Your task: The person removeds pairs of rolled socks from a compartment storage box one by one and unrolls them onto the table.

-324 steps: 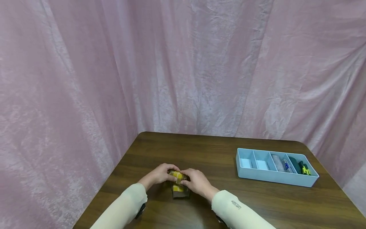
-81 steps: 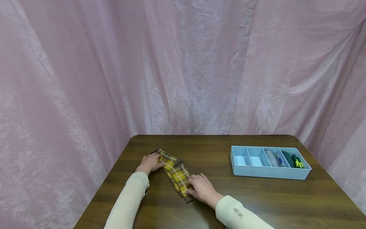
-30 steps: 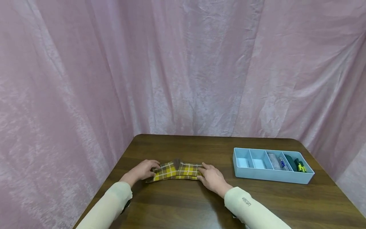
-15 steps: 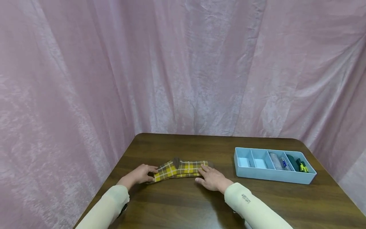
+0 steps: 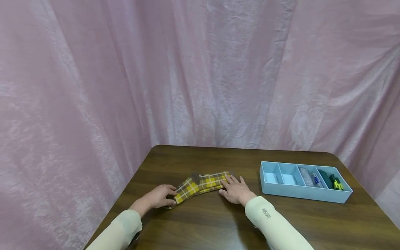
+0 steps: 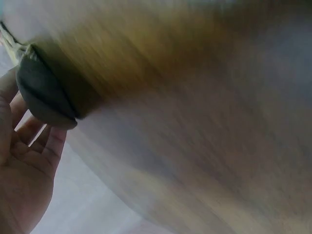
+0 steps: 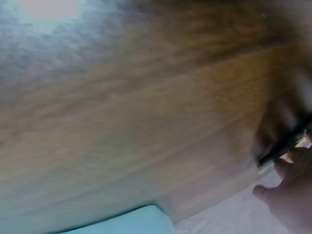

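A pair of yellow-and-brown plaid socks (image 5: 210, 182), one on top of the other, lies stretched across the table. Their left end is nearer the person, their right end slightly farther off. My left hand (image 5: 157, 197) holds the left end between thumb and fingers. In the left wrist view a dark brown sock end (image 6: 45, 91) rises in front of that hand's fingers. Over the right end, my right hand (image 5: 236, 191) rests with its fingers spread out straight, covering part of the plaid. The right wrist view catches only the edge of this hand (image 7: 292, 190) beside the dark sock tip.
To the right stands a light blue divided box (image 5: 303, 194). It holds a grey rolled item (image 5: 306, 177), blue-and-clear pens (image 5: 316, 180), a dark green item (image 5: 325, 178) and green-yellow markers (image 5: 336, 183). Pink curtains (image 5: 200, 86) hang behind the brown table (image 5: 200, 225).
The socks, folded small between both hands at first, now lie unfolded. Over the last second their right end has shifted away and their left end nearer; my right hand's fingers have spread.
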Action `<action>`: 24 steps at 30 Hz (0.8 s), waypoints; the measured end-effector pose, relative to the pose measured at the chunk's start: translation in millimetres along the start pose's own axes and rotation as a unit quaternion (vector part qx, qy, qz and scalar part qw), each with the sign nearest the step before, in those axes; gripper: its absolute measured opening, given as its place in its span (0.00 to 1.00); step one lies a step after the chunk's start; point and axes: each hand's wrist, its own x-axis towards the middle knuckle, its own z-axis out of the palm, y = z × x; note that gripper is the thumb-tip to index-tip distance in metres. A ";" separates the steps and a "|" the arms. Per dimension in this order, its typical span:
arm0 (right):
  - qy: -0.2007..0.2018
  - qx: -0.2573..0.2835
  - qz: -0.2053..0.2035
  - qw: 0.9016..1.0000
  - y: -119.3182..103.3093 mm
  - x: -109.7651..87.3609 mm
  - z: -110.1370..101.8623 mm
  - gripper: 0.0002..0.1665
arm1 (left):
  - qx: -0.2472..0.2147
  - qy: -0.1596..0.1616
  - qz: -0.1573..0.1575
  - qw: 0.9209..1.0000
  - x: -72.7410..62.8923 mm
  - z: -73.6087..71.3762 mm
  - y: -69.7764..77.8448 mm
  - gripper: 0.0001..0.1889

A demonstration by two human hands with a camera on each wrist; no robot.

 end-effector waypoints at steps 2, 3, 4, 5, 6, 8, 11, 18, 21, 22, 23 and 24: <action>0.004 -0.013 0.011 1.000 0.1 2.1 -0.9 0.35 | 0.007 -0.004 0.007 1.000 -2.4 0.3 8.9 0.19; 0.006 -0.018 0.015 1.000 -0.3 2.7 -1.5 0.34 | 0.011 -0.007 0.012 1.000 -3.5 0.4 13.3 0.19; 0.008 -0.022 0.018 1.000 -0.7 3.2 -1.9 0.34 | 0.017 -0.011 0.015 1.000 -4.7 0.2 17.6 0.19; 0.009 -0.023 0.020 0.999 -0.8 3.8 -2.3 0.34 | 0.018 -0.015 0.020 1.000 -5.7 -0.2 21.8 0.19; 0.009 -0.023 0.021 0.999 -0.9 4.2 -2.8 0.34 | 0.021 -0.017 0.027 0.999 -6.3 -0.4 25.4 0.19; 0.010 -0.022 0.021 0.999 -0.1 4.3 -2.3 0.33 | 0.014 -0.026 0.037 0.999 -7.2 -0.7 30.9 0.18; 0.014 -0.015 0.020 1.000 1.9 5.7 -0.7 0.34 | -0.001 -0.039 0.055 0.998 -5.9 -1.3 34.7 0.16; 0.048 0.051 0.023 0.997 -16.1 -5.1 12.0 0.39 | 0.009 -0.017 0.054 0.998 11.3 0.0 37.8 0.20; 0.057 0.068 -0.002 0.996 -34.8 -11.6 18.8 0.40 | 0.013 -0.025 0.056 0.998 16.9 -0.5 38.6 0.29; 0.059 0.068 -0.009 0.996 -39.9 -12.9 21.0 0.40 | 0.017 -0.035 0.062 0.997 18.4 -0.8 39.3 0.31; 0.061 0.065 -0.014 0.996 -43.9 -13.7 22.8 0.40 | 0.018 -0.045 0.067 0.997 19.7 -0.7 40.0 0.33; 0.060 0.057 -0.018 0.996 -46.7 -14.1 23.5 0.40 | 0.021 -0.055 0.070 0.996 20.6 -0.6 40.9 0.34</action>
